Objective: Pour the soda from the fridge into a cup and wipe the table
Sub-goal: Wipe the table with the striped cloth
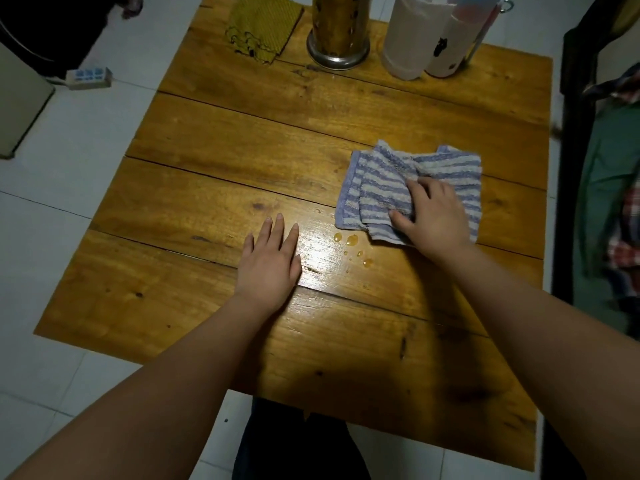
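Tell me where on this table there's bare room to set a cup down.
Bare wood: the planks between the yellow cloth at the far edge and the left hand; also the whole near edge. Crowded: the far edge with the metal cylinder and white containers, and the striped towel under the right hand, droplets beside it.

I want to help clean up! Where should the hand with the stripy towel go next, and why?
Probably slide the striped towel a little toward the person and to their left, over the amber drops. The right hand already presses on the towel, and the drops lie just off its near corner, unwiped, between it and the left hand, which rests flat on the table.
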